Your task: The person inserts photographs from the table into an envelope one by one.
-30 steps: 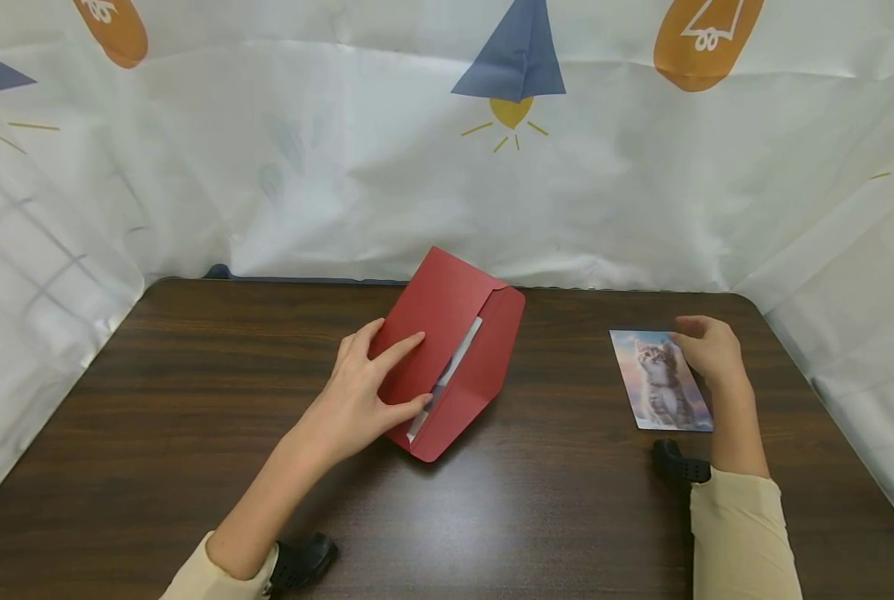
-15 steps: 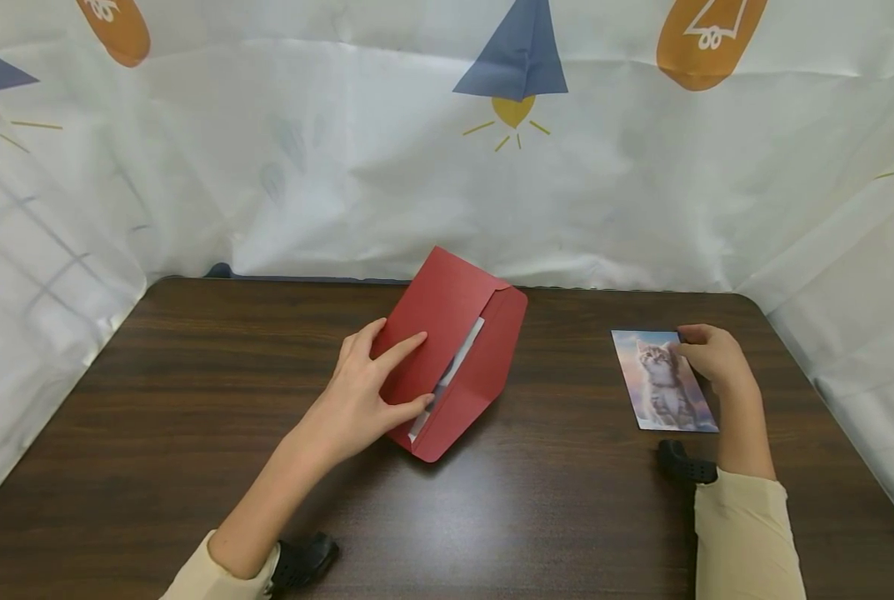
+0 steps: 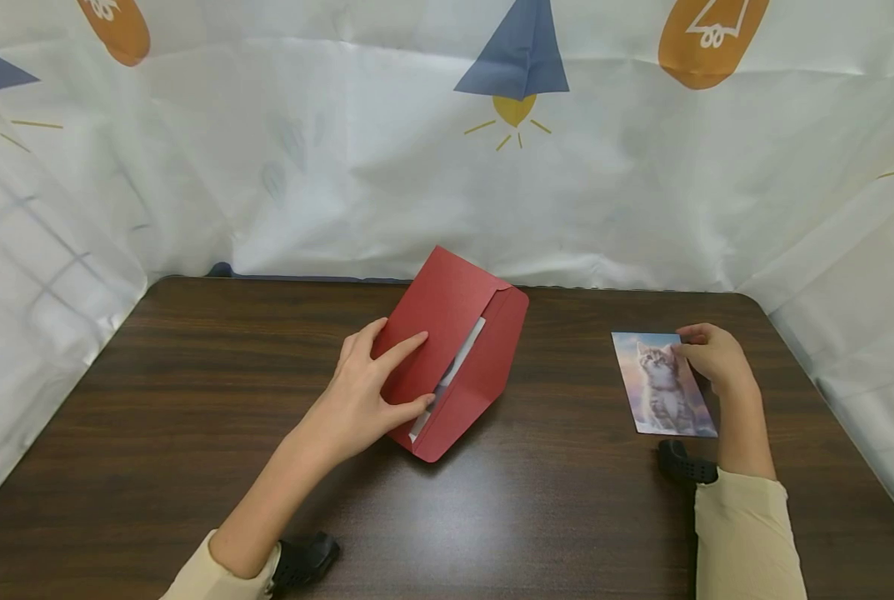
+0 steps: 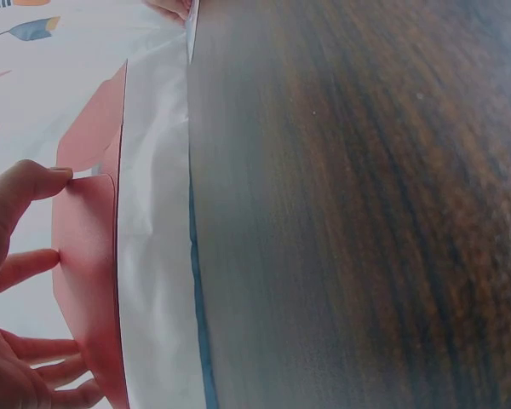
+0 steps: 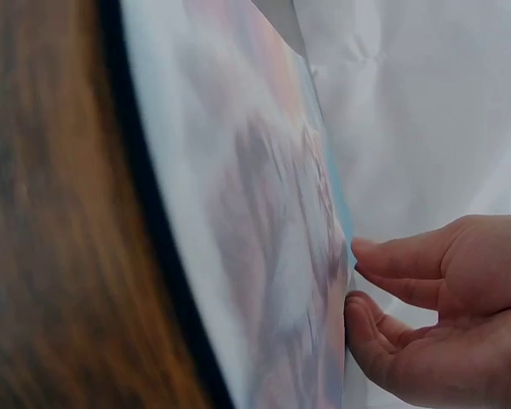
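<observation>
Head view shows the left hand point(image 3: 357, 407) spread, its fingers nearly straight against a red envelope point(image 3: 447, 304) near the middle of the dark wood-grain table point(image 3: 192, 375), white paper point(image 3: 463, 356) showing in its opening. Well apart, toward the table's right side, the right hand point(image 3: 717, 358) pinches the edge of a kitten picture card point(image 3: 664, 387).

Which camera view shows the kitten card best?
The head view: the kitten card shows almost whole, its picture readable. The right wrist view gives a close, slanted, blurred part; the left wrist view only a sliver at the top.
</observation>
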Action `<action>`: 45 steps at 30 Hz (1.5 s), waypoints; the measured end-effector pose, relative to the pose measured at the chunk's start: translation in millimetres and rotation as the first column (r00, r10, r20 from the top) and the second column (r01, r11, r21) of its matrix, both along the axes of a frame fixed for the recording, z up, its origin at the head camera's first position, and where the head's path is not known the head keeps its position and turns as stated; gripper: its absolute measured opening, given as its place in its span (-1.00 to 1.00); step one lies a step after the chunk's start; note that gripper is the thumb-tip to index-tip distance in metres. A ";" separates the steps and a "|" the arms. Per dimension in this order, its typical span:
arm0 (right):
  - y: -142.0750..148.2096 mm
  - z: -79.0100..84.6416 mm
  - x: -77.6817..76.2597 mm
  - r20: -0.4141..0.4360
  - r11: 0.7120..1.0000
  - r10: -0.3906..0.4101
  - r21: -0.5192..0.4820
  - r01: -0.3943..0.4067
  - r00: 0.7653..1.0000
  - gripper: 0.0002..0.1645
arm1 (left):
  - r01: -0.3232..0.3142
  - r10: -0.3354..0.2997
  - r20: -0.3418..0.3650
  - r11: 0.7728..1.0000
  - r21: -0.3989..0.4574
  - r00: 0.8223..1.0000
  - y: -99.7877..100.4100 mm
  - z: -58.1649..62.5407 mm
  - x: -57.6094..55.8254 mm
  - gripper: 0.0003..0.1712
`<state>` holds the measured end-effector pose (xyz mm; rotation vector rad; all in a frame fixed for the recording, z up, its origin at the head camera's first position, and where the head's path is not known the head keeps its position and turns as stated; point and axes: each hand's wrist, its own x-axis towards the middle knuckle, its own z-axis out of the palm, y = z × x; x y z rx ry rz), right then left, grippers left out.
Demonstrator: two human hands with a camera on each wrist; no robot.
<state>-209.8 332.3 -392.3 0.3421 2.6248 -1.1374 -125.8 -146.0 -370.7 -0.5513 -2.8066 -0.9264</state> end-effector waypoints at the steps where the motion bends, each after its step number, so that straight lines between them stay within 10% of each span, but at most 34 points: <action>1: -0.4 0.0 0.2 -0.005 1.000 -0.005 0.000 0.005 1.000 -0.34 | -0.001 0.001 0.002 1.000 0.000 1.000 0.1 0.1 0.1 -0.20; 45: -7.9 3.9 1.7 -0.195 0.999 -0.030 0.038 0.038 0.980 -0.50 | 0.010 -0.010 -0.052 1.000 0.004 0.999 -2.5 1.6 0.0 -0.20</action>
